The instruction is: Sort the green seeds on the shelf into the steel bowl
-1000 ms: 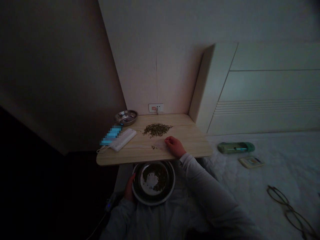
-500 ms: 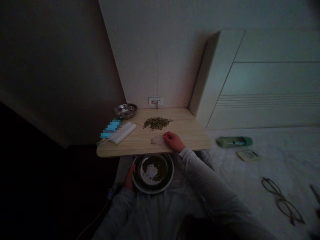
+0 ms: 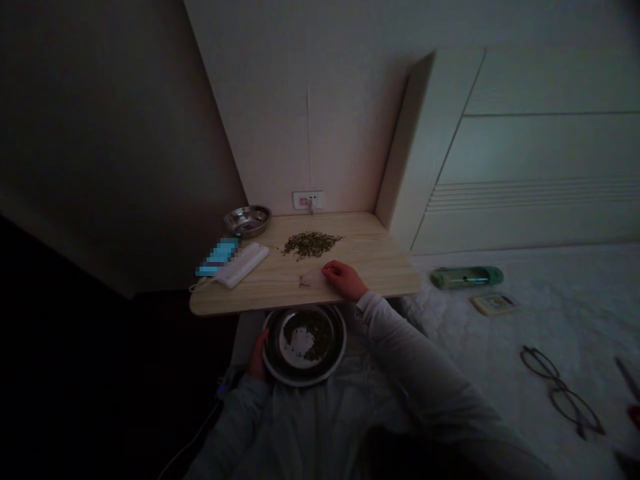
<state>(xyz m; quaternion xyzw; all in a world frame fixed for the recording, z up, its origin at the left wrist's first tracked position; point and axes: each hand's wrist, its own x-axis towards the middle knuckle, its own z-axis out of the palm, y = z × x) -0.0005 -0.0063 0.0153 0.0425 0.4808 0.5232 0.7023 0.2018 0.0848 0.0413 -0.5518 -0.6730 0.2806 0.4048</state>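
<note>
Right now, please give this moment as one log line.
left grip: holding basin at its left; right grip: curled beside translucent sheet, hold unclear; small green grains: piled on wooden table, also inside basin

a round, pale-rimmed bowl [image 3: 305,383] sits mouth up, dark green bits [image 3: 324,333] curving inside it from eleven to five o'clock. toward twelve lie a thin translucent sheet [image 3: 314,274] and, farther, a loose heap [image 3: 311,245].

One head camera, looking forward and down; wooden tabletop [image 3: 377,250] near, in frame's middle; headboard [image 3: 540,153] farther, upper right.
</note>
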